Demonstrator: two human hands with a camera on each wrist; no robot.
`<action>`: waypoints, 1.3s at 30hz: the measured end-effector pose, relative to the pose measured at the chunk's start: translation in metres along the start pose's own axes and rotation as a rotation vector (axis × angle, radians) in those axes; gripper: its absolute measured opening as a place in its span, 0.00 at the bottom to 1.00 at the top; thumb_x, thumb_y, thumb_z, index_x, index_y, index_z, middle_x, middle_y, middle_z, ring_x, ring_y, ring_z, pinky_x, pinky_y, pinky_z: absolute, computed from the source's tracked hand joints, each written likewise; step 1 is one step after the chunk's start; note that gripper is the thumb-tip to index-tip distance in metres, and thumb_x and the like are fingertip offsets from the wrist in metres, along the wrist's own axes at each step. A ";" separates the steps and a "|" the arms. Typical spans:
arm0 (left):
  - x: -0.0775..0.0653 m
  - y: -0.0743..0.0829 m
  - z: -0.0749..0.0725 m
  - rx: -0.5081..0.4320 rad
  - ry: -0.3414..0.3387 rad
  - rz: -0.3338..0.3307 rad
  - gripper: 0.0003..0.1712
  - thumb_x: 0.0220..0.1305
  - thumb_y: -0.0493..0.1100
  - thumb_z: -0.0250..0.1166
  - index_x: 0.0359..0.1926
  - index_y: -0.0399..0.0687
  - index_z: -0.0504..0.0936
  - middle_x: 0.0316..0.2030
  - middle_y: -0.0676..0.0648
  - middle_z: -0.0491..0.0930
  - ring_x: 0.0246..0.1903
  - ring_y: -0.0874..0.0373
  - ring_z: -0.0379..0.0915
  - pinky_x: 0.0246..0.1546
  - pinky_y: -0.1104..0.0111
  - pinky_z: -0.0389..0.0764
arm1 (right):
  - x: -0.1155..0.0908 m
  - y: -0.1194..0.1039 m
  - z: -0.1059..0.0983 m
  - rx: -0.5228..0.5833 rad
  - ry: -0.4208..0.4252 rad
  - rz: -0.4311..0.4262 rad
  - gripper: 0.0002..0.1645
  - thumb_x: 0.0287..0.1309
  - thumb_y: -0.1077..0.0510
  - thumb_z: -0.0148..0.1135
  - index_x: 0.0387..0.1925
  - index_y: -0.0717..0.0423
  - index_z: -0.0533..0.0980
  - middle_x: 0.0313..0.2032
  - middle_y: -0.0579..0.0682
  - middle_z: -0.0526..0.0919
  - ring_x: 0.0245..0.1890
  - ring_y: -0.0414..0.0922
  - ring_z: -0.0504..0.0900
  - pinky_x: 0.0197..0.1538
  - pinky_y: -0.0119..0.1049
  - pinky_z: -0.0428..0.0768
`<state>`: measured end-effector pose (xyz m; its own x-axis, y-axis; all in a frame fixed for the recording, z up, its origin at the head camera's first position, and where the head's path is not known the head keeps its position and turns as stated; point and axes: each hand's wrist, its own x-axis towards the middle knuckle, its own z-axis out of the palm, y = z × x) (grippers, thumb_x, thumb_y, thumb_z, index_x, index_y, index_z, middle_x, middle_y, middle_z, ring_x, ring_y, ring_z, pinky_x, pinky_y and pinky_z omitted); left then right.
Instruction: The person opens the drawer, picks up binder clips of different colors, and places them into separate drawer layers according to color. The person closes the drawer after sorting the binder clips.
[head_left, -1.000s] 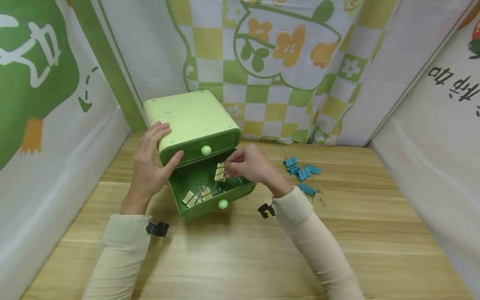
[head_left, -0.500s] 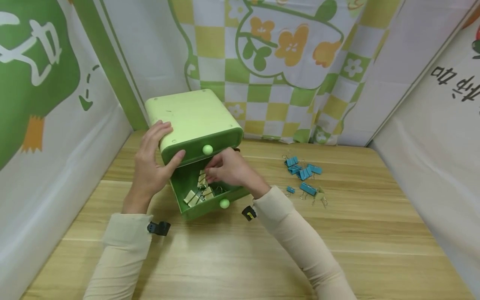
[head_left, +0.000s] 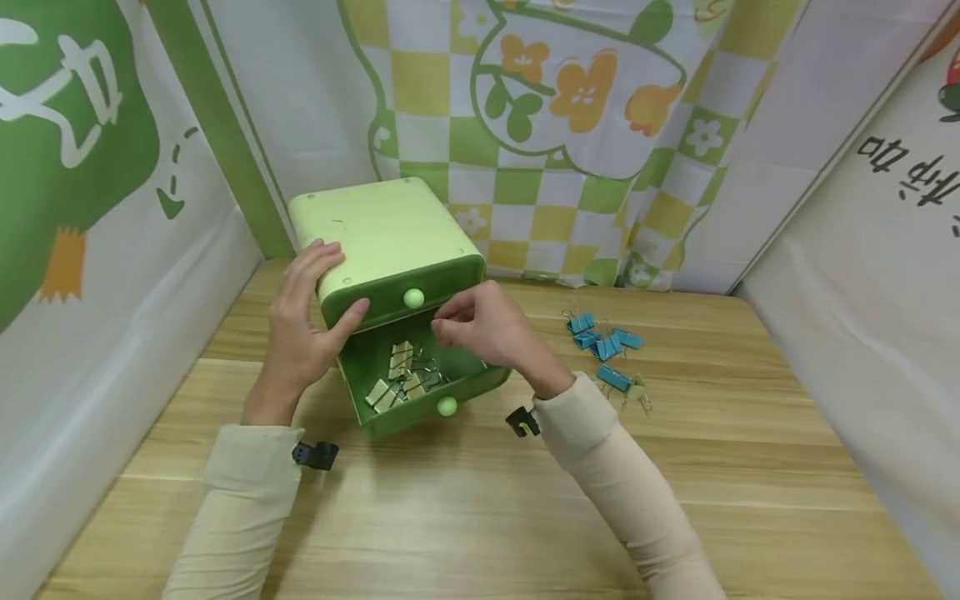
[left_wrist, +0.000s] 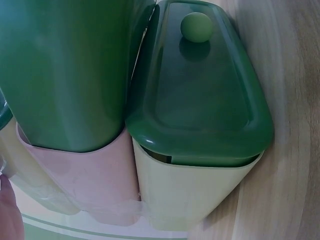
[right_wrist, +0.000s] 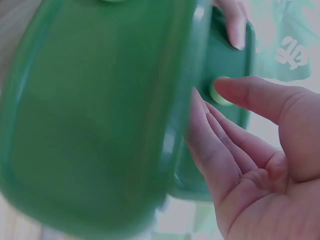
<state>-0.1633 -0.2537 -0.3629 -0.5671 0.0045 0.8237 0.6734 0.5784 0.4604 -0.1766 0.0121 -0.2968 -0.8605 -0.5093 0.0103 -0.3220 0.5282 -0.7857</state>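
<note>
In the head view, my left hand grips the front left corner of a light-green drawer cabinet. Its thumb lies on the upper drawer front, and its other fingertips lie over the top. Below, a dark green drawer is pulled out, with several pale yellow binder clips inside. My right hand hovers over this drawer's right side. In the right wrist view its thumb and fingers stand apart, with nothing seen between them. The left wrist view shows another drawer front under the pulled-out one.
Several blue binder clips lie on the wooden table to the right of the cabinet. A yellowish clip lies close to them. A checked curtain hangs behind, and printed white walls stand at both sides.
My right hand carried a pale yellow binder clip leftward into the drawer and let it go among the others. It has since drawn back up and right. My left hand stays put.
</note>
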 end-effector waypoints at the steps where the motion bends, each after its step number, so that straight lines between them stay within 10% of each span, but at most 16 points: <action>1: 0.000 0.000 0.000 -0.002 0.001 0.001 0.36 0.61 0.46 0.71 0.69 0.39 0.76 0.72 0.40 0.75 0.79 0.44 0.61 0.85 0.52 0.59 | -0.004 0.001 -0.004 -0.003 0.011 -0.006 0.14 0.69 0.56 0.67 0.48 0.61 0.88 0.35 0.52 0.94 0.42 0.53 0.94 0.42 0.34 0.88; 19: -0.001 -0.001 0.000 -0.007 0.004 0.012 0.36 0.61 0.45 0.71 0.69 0.38 0.76 0.72 0.39 0.75 0.79 0.44 0.61 0.85 0.52 0.58 | -0.074 0.021 -0.064 -0.228 0.206 -0.006 0.12 0.69 0.52 0.69 0.47 0.53 0.89 0.35 0.46 0.93 0.36 0.41 0.92 0.48 0.45 0.92; 39: -0.001 -0.001 0.001 -0.011 0.014 0.013 0.36 0.60 0.44 0.71 0.69 0.38 0.77 0.71 0.39 0.76 0.79 0.44 0.62 0.85 0.52 0.59 | -0.130 0.103 -0.096 -0.389 0.239 0.227 0.17 0.69 0.56 0.67 0.47 0.68 0.87 0.42 0.63 0.92 0.42 0.56 0.93 0.45 0.50 0.93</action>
<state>-0.1640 -0.2538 -0.3640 -0.5516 0.0011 0.8341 0.6859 0.5696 0.4529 -0.1360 0.1980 -0.3196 -0.9775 -0.2066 0.0426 -0.2001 0.8445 -0.4968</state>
